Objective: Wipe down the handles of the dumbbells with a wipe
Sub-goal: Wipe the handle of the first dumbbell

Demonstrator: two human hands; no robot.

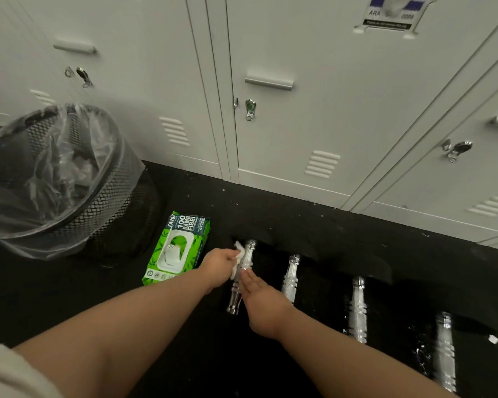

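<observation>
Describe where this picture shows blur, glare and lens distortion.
Head view: the far-right dumbbell handle is smeared by blur; the handle being wiped glints with glare; the locker edges lean and fan outward, a wide-angle effect; the black floor swallows the dark dumbbell ends.

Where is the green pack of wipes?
The green pack of wipes lies on the black floor, just left of the left hand, between the mesh trash bin and the first dumbbell handle.

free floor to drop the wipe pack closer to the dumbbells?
Tight there: both hands, left and right, crowd the leftmost handle, and the other handles sit close together. Bare floor lies below the wipe pack toward the camera, and between the dumbbells and the lockers.
</observation>
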